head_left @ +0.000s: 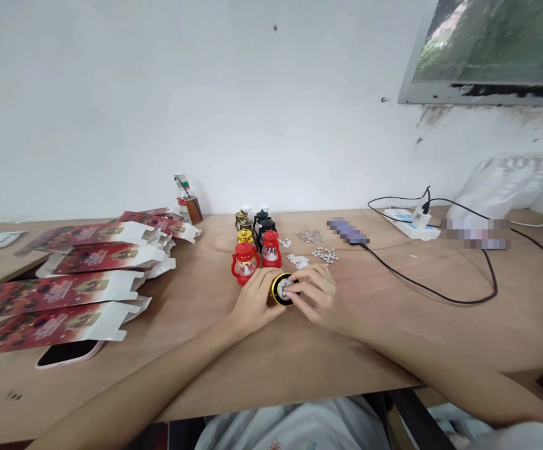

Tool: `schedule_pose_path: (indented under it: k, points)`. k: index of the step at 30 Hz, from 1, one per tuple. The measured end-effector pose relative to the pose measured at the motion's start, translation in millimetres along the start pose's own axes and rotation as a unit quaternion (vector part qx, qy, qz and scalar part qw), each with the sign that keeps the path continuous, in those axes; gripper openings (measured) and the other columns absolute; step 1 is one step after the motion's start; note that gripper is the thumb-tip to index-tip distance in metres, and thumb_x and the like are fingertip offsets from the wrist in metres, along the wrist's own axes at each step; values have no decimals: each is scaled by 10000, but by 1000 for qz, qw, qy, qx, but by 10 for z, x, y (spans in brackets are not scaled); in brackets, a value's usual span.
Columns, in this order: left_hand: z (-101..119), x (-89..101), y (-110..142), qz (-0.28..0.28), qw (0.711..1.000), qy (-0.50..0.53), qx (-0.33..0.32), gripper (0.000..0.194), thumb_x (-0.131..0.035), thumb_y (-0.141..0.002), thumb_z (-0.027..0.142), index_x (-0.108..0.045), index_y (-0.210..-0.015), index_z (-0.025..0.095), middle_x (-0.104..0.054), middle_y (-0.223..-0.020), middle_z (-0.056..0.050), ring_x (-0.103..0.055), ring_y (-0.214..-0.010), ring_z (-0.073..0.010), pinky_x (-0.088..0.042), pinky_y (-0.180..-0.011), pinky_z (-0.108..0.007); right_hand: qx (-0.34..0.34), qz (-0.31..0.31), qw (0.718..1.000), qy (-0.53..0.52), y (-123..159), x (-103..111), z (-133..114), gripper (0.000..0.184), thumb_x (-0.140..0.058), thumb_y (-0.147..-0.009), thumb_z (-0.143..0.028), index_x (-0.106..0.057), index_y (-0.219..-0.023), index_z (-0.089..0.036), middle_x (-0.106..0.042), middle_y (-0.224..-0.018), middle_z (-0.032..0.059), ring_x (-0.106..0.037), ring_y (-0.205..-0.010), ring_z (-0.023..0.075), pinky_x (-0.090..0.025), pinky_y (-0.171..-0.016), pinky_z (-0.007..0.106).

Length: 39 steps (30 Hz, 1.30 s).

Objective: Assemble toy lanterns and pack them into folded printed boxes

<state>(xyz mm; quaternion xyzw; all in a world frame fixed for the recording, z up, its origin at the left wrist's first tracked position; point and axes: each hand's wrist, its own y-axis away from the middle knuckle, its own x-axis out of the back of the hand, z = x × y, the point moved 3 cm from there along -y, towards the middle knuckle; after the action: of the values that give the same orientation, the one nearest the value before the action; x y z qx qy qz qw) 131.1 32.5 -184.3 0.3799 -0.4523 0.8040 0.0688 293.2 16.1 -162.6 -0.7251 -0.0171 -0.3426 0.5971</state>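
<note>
My left hand point(254, 301) is wrapped round a small gold lantern point(274, 295), turned so that its round black-and-white underside faces up toward me. At the middle of that underside, the fingertips of my right hand point(317, 299) are pinched together; what they hold, if anything, is too small to make out. Just beyond my hands stand upright mini lanterns in two rows: red ones point(245, 261) in front, gold point(246, 237) and black ones point(266, 232) behind. Right of them lie small white pieces point(298, 261), silver button cells point(324, 255) and a heap of little metal parts point(311, 235).
Several red printed boxes point(97, 258) lie flattened on the left, above a phone point(69, 353). A bottle point(189, 206) stands by the wall. Rightward are a blurred phone point(348, 232) on a black cable point(421, 297), a power strip point(410, 224) and white plastic wrapping point(501, 184).
</note>
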Motion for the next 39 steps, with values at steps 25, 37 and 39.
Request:
schedule_pose_path:
  k: [25,37,39]
  points:
    - [-74,-38,27,-5,999,-33,-14,424,-612,-829,351,-481,-1193,177,-573,-1138,-123,-542,-1040,-250,-480,-874,-396,-152,-58,978,-131,-17,-30,8,90,-546,-861,-196,-630,-844,-226,-629,-1023,61,-623,-956,180,-500,-865,358]
    - [-61,-40,27,-18,999,-45,-20,430,-598,-836,376,-497,-1202,174,-574,-1139,-129,-541,-1035,-254,-478,-866,-396,-170,-46,974,-140,4,-60,-10,96,-532,-847,-171,-580,-777,-218,-595,-1000,67,-603,-971,191,-488,-863,372]
    - [-56,-37,26,-21,998,-46,-26,431,-598,-835,384,-504,-1200,175,-577,-1132,-130,-544,-1027,-254,-477,-862,-395,-176,-31,973,-147,29,-93,-14,89,-517,-842,-158,-531,-779,-219,-581,-1003,74,-592,-985,201,-478,-869,381]
